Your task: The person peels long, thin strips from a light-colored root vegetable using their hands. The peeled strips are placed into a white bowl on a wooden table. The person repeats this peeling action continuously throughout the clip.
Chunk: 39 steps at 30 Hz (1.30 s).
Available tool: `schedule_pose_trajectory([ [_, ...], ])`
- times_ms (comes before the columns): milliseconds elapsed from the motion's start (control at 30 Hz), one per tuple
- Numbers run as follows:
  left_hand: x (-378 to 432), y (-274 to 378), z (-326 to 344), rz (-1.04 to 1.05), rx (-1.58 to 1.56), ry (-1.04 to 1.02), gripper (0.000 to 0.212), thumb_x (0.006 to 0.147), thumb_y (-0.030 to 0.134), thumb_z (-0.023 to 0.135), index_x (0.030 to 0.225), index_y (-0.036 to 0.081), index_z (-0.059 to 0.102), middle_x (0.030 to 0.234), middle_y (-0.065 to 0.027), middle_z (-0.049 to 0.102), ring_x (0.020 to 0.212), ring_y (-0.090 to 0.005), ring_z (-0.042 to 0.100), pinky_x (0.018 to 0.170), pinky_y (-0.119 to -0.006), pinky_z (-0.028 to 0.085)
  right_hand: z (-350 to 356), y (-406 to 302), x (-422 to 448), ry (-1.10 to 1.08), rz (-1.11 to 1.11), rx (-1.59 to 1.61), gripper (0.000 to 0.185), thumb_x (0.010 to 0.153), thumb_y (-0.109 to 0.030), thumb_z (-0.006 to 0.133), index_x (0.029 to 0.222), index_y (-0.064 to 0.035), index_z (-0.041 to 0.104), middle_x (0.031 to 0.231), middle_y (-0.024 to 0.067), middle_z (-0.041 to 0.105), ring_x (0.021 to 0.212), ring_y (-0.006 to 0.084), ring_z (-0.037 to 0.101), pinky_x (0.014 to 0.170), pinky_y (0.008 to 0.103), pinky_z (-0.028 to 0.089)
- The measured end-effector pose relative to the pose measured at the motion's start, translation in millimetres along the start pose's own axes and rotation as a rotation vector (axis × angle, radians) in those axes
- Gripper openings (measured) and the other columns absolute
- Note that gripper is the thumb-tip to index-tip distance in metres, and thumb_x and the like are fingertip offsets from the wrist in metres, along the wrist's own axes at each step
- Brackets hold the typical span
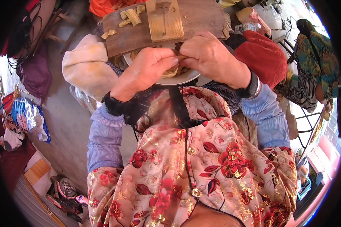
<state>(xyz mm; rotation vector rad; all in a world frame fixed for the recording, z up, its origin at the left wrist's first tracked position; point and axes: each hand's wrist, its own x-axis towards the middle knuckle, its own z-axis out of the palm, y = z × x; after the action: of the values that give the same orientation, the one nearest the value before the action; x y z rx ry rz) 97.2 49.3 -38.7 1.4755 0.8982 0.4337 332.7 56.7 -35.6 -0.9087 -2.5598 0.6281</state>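
Observation:
Between my left hand (145, 68) and my right hand (211, 59), a thin brownish strip (182, 57) is pinched by the thumbs and fingers of both. The hands almost meet over a white bowl (177, 82), which holds pale yellow pieces (170, 74) partly hidden by my fingers. Just beyond the hands lies a dark wooden board (128, 42). On it sits a lighter wooden block (166, 24) with a lengthwise groove. Several yellowish cut pieces (133, 16) rest at the board's left. What the strip is made of I cannot tell.
An orange-red plastic bag (102, 7) lies beyond the board. A plastic bottle (247, 27) is at the upper right. Another person (315, 62) in a patterned top sits to the right. At the left hangs a purple cloth bag (34, 73) above blue packaging (29, 117).

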Motion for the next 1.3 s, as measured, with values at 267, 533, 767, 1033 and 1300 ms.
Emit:
schedule_pose_trajectory([
  [267,-10.0,-19.3,-36.6,-0.052,-0.243,0.09,0.025,0.099,0.021,0.058,0.084,0.002,0.065,0.07,0.0049,0.052,0.069,-0.0046,0.044,0.061,-0.022,0.038,-23.4,2.9,-11.4,-0.031,0.476,0.654,0.022,0.092,-0.017,0.067,0.107,-0.0005,0.066,0.09,0.0021,0.064,0.087,0.0109,0.057,0.079,0.0269,0.047],
  [533,-2.1,-16.8,-41.5,-0.211,-0.415,-0.054,0.028,0.099,0.028,0.058,0.085,0.004,0.064,0.063,0.0095,0.038,0.055,-0.0005,0.028,0.05,-0.02,0.02,-11.2,14.7,10.0,0.241,0.413,0.49,0.043,0.093,-0.031,0.068,0.126,-0.003,0.062,0.11,0.0049,0.066,0.096,0.011,0.058,0.086,0.0257,0.048],
  [767,5.2,-28.5,-44.4,-0.225,-0.495,-0.14,0.03,0.099,0.031,0.059,0.085,0.004,0.063,0.062,0.0094,0.038,0.054,-0.0008,0.028,0.049,-0.02,0.021,-21.5,5.9,7.3,-0.11,0.572,0.546,0.024,0.095,-0.018,0.064,0.084,0.003,0.06,0.068,-0.0005,0.051,0.067,0.0088,0.045,0.061,0.028,0.042],
  [1033,24.9,-29.9,-49.2,-0.098,-0.201,0.049,0.02,0.098,0.021,0.061,0.094,0.003,0.069,0.067,0.0076,0.048,0.061,-0.0026,0.041,0.053,-0.021,0.033,-22.5,21.0,-1.4,0.097,0.393,0.22,0.024,0.092,-0.023,0.067,0.082,-0.0013,0.065,0.065,0.0152,0.054,0.057,0.0288,0.05,0.056,0.0367,0.044],
  [1300,47.3,-53.8,-65.5,-0.096,-0.02,0.252,0.021,0.098,0.02,0.062,0.097,0.0,0.069,0.069,0.0067,0.049,0.064,-0.0035,0.042,0.056,-0.022,0.035,4.1,41.6,16.3,0.196,0.405,0.154,0.019,0.093,-0.024,0.063,0.091,-0.0071,0.071,0.075,0.0177,0.063,0.07,0.0398,0.06,0.06,0.0435,0.048],
])
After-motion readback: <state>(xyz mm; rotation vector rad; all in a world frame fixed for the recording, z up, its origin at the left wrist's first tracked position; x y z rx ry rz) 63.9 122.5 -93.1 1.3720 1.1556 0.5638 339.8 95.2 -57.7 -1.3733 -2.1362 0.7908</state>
